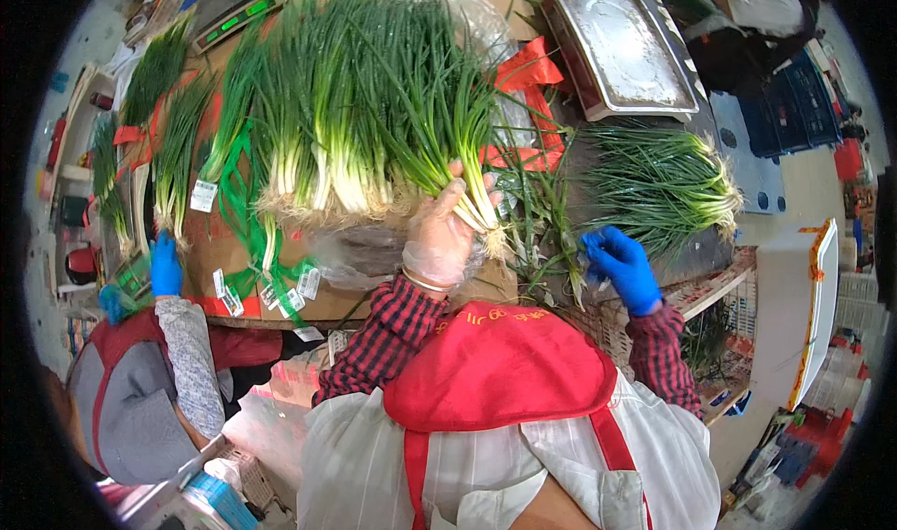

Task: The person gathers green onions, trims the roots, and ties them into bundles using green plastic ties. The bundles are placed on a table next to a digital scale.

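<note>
My left hand (441,232), in a clear plastic glove, grips a small bunch of green onions (478,197) just above the roots. Their white ends and roots point towards me, and the leaves lean back over the table. Beside it lies a large heap of green onions (343,124) with the roots facing me. My right hand (624,267) wears a blue glove, its fingers curled; whether something is pinched in them is hidden. Loose leaf scraps (550,239) lie just left of it. Above it, another pile of green onions (666,183) has its roots to the right.
A metal-topped scale (620,43) stands at the back right, another scale with a lit display (235,22) at the back left. Green ties with tags (287,292) hang over the cardboard (315,311) at the front. A co-worker's blue-gloved hand (166,264) touches onions at left.
</note>
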Demonstrator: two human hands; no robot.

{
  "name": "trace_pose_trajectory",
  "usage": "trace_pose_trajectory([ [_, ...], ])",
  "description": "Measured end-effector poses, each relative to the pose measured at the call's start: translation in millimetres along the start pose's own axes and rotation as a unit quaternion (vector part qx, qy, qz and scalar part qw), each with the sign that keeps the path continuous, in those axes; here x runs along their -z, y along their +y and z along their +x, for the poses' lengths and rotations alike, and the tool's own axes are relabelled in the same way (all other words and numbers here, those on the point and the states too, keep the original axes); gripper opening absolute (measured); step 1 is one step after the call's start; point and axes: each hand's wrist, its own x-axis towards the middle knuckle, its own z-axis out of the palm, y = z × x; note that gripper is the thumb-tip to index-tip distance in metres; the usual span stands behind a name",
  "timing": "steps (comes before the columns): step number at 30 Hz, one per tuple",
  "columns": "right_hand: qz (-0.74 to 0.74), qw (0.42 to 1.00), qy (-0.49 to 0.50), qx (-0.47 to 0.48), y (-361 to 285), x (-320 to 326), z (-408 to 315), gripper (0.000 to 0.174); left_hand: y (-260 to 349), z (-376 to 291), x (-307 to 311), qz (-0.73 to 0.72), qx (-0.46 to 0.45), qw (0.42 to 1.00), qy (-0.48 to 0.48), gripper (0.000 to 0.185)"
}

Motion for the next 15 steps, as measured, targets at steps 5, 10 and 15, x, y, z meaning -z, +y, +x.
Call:
trace_pose_trajectory([
  [5, -0.243, 0.908, 0.147, 0.309, -31.7, -54.9, 17.8, 0.022, -5.1, -4.9, -6.1, 0.044, -0.017, 0.998, -0.038, 0.034],
  [10, -0.439, 0.783, 0.078, 0.435, -33.4, -114.4, 37.9, 0.02, -12.0, -3.5, -5.1, 0.05, -0.04, 0.997, -0.046, 0.036],
  [15, -0.307, 0.879, -0.09, 0.354, -24.8, -91.3, 21.1, 0.01, -3.5, -2.9, 0.6, -0.005, -0.019, 1.0, -0.002, 0.036],
])
